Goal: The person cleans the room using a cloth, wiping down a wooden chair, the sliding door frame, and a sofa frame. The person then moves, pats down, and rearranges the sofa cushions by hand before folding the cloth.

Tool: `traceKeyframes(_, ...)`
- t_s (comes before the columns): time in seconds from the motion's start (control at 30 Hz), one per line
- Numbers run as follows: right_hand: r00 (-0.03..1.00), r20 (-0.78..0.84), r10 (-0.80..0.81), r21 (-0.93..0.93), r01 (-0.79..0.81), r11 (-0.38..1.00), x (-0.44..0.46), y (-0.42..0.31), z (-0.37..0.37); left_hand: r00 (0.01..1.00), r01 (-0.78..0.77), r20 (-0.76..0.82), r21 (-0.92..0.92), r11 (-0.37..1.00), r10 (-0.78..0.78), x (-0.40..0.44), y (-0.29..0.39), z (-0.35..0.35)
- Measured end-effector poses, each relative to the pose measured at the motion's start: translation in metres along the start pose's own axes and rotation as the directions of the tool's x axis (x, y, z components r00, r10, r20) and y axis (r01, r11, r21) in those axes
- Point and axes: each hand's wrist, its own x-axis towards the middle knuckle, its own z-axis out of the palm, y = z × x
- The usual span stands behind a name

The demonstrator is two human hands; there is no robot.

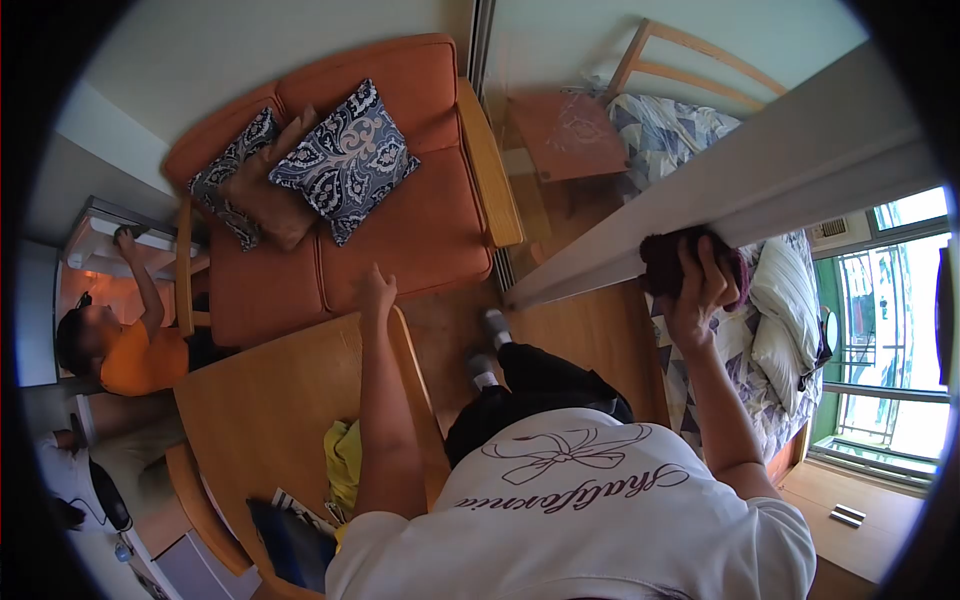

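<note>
My right hand (700, 290) is closed around a dark maroon cloth (664, 262), pressing it against the lower edge of a long white frame (720, 190). The frame runs diagonally from the floor to the upper right. My left hand (376, 291) holds nothing; its fingers are loosely apart, in the air between the wooden table (270, 400) and the orange sofa (405, 255). Patterned cushions (345, 160) and a brown cushion (268, 205) lie on the sofa.
A bed with patterned bedding (690, 390) and pillows (785, 300) is beyond the frame. Yellow cloth (342, 465) and a dark folder (290, 540) lie on the table. A person in orange (145, 355) reaches into a cabinet at left; another person in white (75, 480) is below.
</note>
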Motion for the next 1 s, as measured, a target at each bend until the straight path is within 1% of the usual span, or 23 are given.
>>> traceKeyframes(0.07, 0.973, 0.142, 0.183, 0.079, -0.196, 0.977, 0.006, -0.01, -0.013, 0.994, -0.02, 0.108, 0.025, 0.999, 0.017, -0.006, -0.008, 0.002)
traceKeyframes(0.1, 0.972, 0.143, 0.186, 0.085, -0.199, 0.976, 0.01, -0.017, -0.018, 0.994, -0.017, 0.106, 0.031, 0.999, 0.013, -0.008, -0.009, 0.002)
traceKeyframes(0.17, 0.982, 0.146, 0.124, 0.335, -0.167, 0.927, 0.018, -0.031, -0.02, 0.997, -0.061, 0.043, 0.01, 0.998, 0.061, -0.013, -0.001, 0.001)
traceKeyframes(0.2, 0.981, 0.191, 0.019, 0.449, -0.105, 0.887, 0.018, -0.039, -0.015, 0.998, -0.057, 0.039, 0.013, 0.998, 0.057, -0.014, 0.004, -0.002)
traceKeyframes(0.23, 0.972, 0.22, -0.088, 0.558, -0.051, 0.828, 0.018, -0.048, -0.005, 0.983, -0.058, 0.182, 0.095, 0.994, 0.04, -0.013, 0.009, -0.007)
traceKeyframes(0.27, 0.946, 0.279, -0.165, 0.645, -0.057, 0.762, 0.019, -0.061, 0.005, 0.948, -0.07, 0.318, 0.176, 0.982, 0.011, -0.011, 0.008, -0.008)
traceKeyframes(0.3, 0.913, 0.323, -0.249, 0.723, -0.069, 0.687, 0.024, -0.072, 0.016, 0.946, -0.094, 0.325, 0.219, 0.971, 0.018, -0.01, 0.009, -0.009)
traceKeyframes(0.33, 0.919, 0.309, -0.247, 0.727, -0.061, 0.684, 0.035, -0.08, 0.031, 0.945, -0.115, 0.327, 0.259, 0.959, 0.025, -0.007, 0.007, -0.006)
traceKeyframes(0.4, 0.897, 0.376, -0.231, 0.816, -0.202, 0.542, 0.06, -0.091, 0.058, 0.957, -0.087, 0.289, 0.19, 0.978, 0.029, -0.006, -0.001, 0.003)
traceKeyframes(0.43, 0.905, 0.357, -0.232, 0.819, -0.184, 0.543, 0.072, -0.09, 0.071, 0.971, -0.047, 0.237, 0.127, 0.991, 0.015, -0.01, 0.008, -0.005)
traceKeyframes(0.47, 0.905, 0.375, -0.201, 0.825, -0.227, 0.517, 0.084, -0.088, 0.083, 0.982, -0.011, 0.187, 0.059, 0.998, 0.0, -0.015, 0.015, -0.011)
traceKeyframes(0.5, 0.903, 0.395, -0.169, 0.829, -0.272, 0.489, 0.095, -0.087, 0.093, 0.994, -0.03, 0.109, 0.031, 0.999, 0.026, -0.017, 0.012, -0.008)
traceKeyframes(0.53, 0.915, 0.388, -0.109, 0.822, -0.29, 0.489, 0.109, -0.087, 0.096, 0.998, -0.048, 0.035, 0.005, 0.999, 0.048, -0.019, 0.008, -0.003)
traceKeyframes(0.57, 0.92, 0.376, -0.112, 0.825, -0.278, 0.492, 0.117, -0.086, 0.101, 0.999, -0.05, 0.023, -0.001, 0.999, 0.05, -0.021, 0.01, -0.004)
traceKeyframes(0.63, 0.917, 0.397, -0.026, 0.834, -0.349, 0.428, 0.128, -0.082, 0.109, 0.98, -0.124, -0.169, -0.13, 0.984, 0.102, -0.024, 0.017, -0.008)
traceKeyframes(0.67, 0.92, 0.391, -0.015, 0.839, -0.349, 0.418, 0.13, -0.081, 0.113, 0.978, -0.128, -0.179, -0.13, 0.983, 0.103, -0.025, 0.016, -0.006)
traceKeyframes(0.7, 0.925, 0.381, -0.011, 0.842, -0.342, 0.418, 0.131, -0.079, 0.118, 0.979, -0.127, -0.18, -0.18, 0.975, 0.095, -0.023, 0.014, -0.005)
traceKeyframes(0.73, 0.92, 0.39, -0.031, 0.849, -0.347, 0.398, 0.13, -0.078, 0.121, 0.98, -0.128, -0.18, -0.23, 0.965, 0.088, -0.023, 0.009, -0.003)
traceKeyframes(0.77, 0.915, 0.4, -0.05, 0.855, -0.353, 0.379, 0.13, -0.078, 0.123, 0.977, -0.137, -0.19, -0.228, 0.964, 0.094, -0.024, 0.005, -0.001)
traceKeyframes(0.83, 0.891, 0.449, -0.07, 0.857, -0.407, 0.316, 0.129, -0.078, 0.126, 0.947, -0.248, -0.283, -0.331, 0.911, 0.154, -0.022, 0.001, 0.005)
traceKeyframes(0.9, 0.884, 0.461, -0.084, 0.865, -0.425, 0.268, 0.124, -0.079, 0.134, 0.986, -0.082, -0.165, -0.399, 0.913, 0.017, -0.02, -0.004, 0.009)
traceKeyframes(0.97, 0.836, 0.54, -0.097, 0.832, -0.512, 0.213, 0.127, -0.081, 0.132, 0.992, -0.001, -0.111, -0.433, 0.901, -0.052, -0.021, 0.007, -0.001)
traceKeyframes(1.0, 0.838, 0.538, -0.09, 0.833, -0.512, 0.209, 0.131, -0.08, 0.132, 0.989, -0.026, -0.141, -0.397, 0.918, -0.033, -0.024, 0.017, -0.014)
